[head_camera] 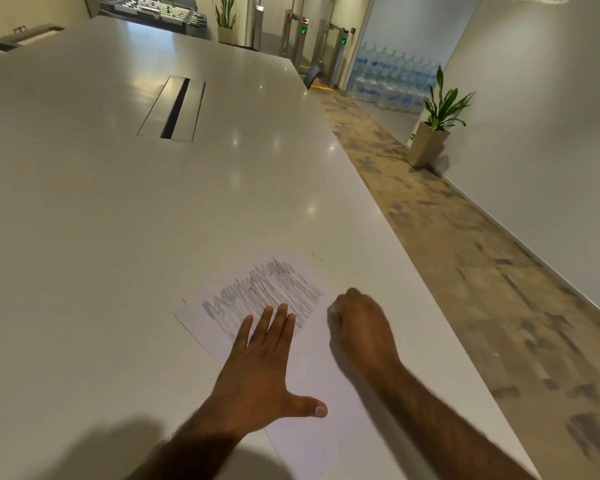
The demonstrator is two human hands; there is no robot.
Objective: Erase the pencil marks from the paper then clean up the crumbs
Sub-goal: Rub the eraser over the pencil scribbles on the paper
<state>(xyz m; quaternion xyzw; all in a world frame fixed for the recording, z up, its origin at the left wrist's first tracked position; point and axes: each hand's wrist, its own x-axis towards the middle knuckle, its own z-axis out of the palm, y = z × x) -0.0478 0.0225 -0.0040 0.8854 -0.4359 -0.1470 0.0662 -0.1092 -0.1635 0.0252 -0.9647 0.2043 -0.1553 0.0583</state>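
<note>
The left hand [257, 368] lies flat on the paper [310, 367], palm down. Its four fingers are straight and close together and point away from the person, and the thumb is spread wide to the right. The fingertips [282, 310] touch the near edge of the pencil marks [267, 289]. The left forearm comes in from the lower edge of the view, and its shadow falls on the surface [118, 220].

The right hand [361, 327] sits just right of the marks, knuckles up, fingers curled under into a fist and blurred. A small pale patch shows at its left edge. Whether that is something gripped cannot be told. The right forearm runs in from the lower right corner, over the paper.

There is one sheet of paper, lying near the right edge of the surface, close to the person, at a slant. It bears one dense grey patch of scribble on its far half.

One long covered slot [174, 107] is set into the surface further off. Two potted plants stand beyond, one on the floor [465, 254] by the right wall [442, 105] and one at the far end [226, 15]. Stacked water bottles [392, 74], too many to count, fill a far corner. Two green lights [303, 30] glow at the gates.
</note>
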